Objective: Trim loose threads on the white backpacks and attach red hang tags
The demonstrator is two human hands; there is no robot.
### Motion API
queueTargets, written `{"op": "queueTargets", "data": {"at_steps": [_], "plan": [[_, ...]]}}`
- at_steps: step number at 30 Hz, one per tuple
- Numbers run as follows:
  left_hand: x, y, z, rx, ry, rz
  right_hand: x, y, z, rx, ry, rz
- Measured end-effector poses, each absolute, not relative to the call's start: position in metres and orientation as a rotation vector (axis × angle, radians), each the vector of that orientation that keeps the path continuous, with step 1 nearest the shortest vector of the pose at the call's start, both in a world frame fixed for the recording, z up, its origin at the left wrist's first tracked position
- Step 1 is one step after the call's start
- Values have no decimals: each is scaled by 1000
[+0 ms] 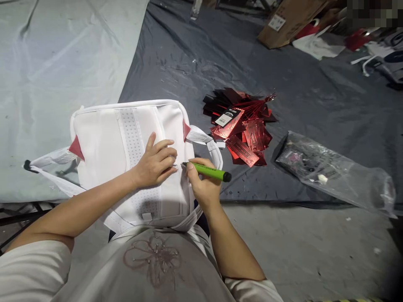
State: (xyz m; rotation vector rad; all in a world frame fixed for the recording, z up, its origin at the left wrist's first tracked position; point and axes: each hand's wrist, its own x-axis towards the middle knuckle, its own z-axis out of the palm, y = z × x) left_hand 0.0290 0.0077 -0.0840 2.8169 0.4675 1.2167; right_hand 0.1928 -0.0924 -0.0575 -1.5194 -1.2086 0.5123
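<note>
White, soft backpack with a dotted strip (103, 147): it lies close before the person's shirt, strapped side up, partly on the pale grey sheet (63, 63) and partly on the dark grey, wrinkled cloth (176, 71); its lower end seems to pass the front edge.
Left hand (155, 163): it rests palm down on the panel, fingers a little spread; I see it gripping nothing.
Right hand (204, 184): its fingers are closed around the thick green marker pen with a black end (209, 171); the tip is at the panel, just beside the left fingertips; whether it touches, I cannot tell.
Danger of ink: a slip of the pen could leave a stray line on the white material, or on the left fingers, because they are so near.
Danger of shifting: the panel looks soft; if the left palm becomes too light, the panel could wrinkle or slide under the tip.
Danger at the right: the white padded strap (217, 155) loops beside the right hand and could catch it; a wide swing could also scatter the pile of shiny red and black tags (245, 130).
</note>
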Motion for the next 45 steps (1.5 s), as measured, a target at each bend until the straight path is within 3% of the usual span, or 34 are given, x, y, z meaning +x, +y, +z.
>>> {"op": "queueTargets", "data": {"at_steps": [27,35,45], "plan": [[29,8,-95,2789,500,1283,191,-78,-60,-1638,-1302,499],[32,3,-99,2825,585,1187,196,-76,-47,-1737,-1371,538],[36,12,-106,2906,621,932,227,-64,-70,-1856,-1556,446]]}}
